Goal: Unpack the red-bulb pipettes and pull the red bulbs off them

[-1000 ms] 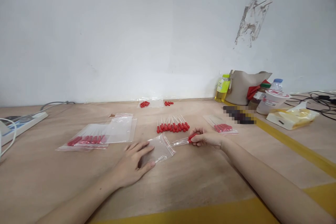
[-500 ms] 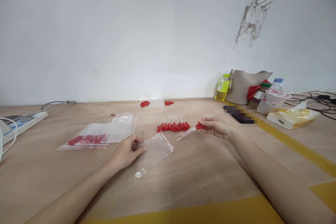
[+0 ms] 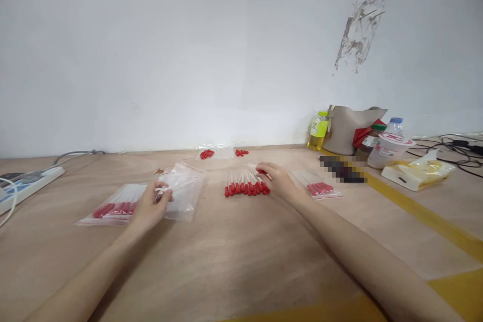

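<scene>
My left hand point(image 3: 153, 202) is closed at the edge of a clear zip-lock bag point(image 3: 183, 193), its fingertips pinched together. Under and beside that wrist lie filled zip-lock bags point(image 3: 115, 209) of droppers with red bulbs. A row of loose droppers point(image 3: 245, 188), clear stems pointing away from me, lies in the middle of the table. At the right end of this row, the fingers of my right hand point(image 3: 278, 181) are closed round a dropper's red bulb point(image 3: 260, 171). Another bag of droppers point(image 3: 320, 188) lies flat just beyond my right wrist.
Small red bulbs point(image 3: 207, 154) lie by clear plastic near the wall. A power strip point(image 3: 33, 188) is at far left. On the right stand a yellow bottle point(image 3: 317, 131), a grey bag point(image 3: 341, 128), a lidded tub point(image 3: 388, 150), a tissue pack point(image 3: 417, 171) and black cables point(image 3: 460, 148).
My left hand has moved left to the other bags. The bag from the middle is gone from there, and a filled one now lies at right. My right hand has shifted left to the dropper row.
</scene>
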